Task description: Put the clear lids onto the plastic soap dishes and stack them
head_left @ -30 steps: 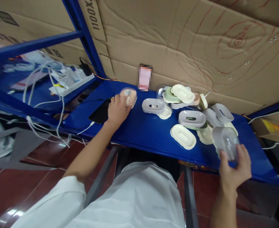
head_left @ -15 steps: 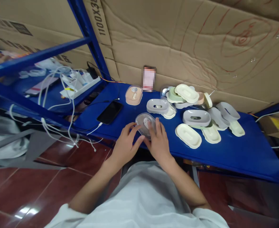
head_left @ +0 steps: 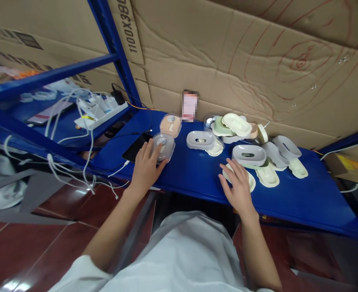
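Note:
On the left part of the shelf, my left hand (head_left: 146,164) holds a grey soap box with a clear lid (head_left: 167,147) by its near side, fingers on the lid and thumb at the lower edge. A round label shows through the lid. Just behind stands a similar peach soap box (head_left: 170,125). My right hand (head_left: 237,182) is open, fingers spread over a cream oval tray (head_left: 252,181) that it partly covers; whether it touches the tray I cannot tell. Beyond that hand sits a grey oval soap dish part (head_left: 248,155) with a slot in its bottom.
More grey, cream and green soap dish parts (head_left: 235,123) lie heaped at the back and right. A black phone (head_left: 136,148) with a white cable lies beside my left hand. Another phone (head_left: 190,106) leans on the cardboard wall (head_left: 179,48). A power strip (head_left: 101,117) and tangled white cables are at left.
My left hand has carried the grey soap box from the front middle to the left, in front of the peach one. My right hand has left it and moved right, over the cream tray.

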Action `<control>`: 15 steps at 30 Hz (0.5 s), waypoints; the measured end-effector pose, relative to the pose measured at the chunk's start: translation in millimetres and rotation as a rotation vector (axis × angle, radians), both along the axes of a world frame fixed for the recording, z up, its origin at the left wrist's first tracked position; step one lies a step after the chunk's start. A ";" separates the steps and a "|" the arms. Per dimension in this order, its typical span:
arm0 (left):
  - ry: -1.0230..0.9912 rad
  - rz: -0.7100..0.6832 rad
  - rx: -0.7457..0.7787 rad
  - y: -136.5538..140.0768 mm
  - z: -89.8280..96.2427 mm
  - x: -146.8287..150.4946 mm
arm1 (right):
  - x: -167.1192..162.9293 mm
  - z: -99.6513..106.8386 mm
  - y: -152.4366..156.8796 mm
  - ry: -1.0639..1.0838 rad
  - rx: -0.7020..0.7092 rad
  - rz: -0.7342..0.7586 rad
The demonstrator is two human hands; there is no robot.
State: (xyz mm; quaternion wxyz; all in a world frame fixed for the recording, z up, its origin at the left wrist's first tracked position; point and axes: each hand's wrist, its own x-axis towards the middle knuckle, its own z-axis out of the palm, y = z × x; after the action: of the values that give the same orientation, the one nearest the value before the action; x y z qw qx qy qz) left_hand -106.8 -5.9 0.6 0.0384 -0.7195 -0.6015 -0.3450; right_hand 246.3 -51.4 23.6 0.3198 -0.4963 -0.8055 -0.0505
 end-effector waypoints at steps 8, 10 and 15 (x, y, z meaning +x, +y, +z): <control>0.050 -0.468 -0.027 -35.0 6.4 78.0 | 13.8 -15.5 -13.9 -0.081 -0.188 0.005; 0.120 -0.615 -0.082 -40.9 1.6 94.6 | 7.1 -20.8 -19.5 -0.008 -0.239 0.149; 0.156 -0.634 -0.129 -41.0 -7.6 96.6 | 17.1 -23.4 -10.6 0.083 -0.062 0.151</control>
State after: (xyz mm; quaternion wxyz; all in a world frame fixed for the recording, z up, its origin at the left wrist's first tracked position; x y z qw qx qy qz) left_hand -10.2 -46.9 -7.0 -0.0707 -0.8959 -0.3637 -0.2450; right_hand 263.4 -62.0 0.2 0.3402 -0.4454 -0.8279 0.0195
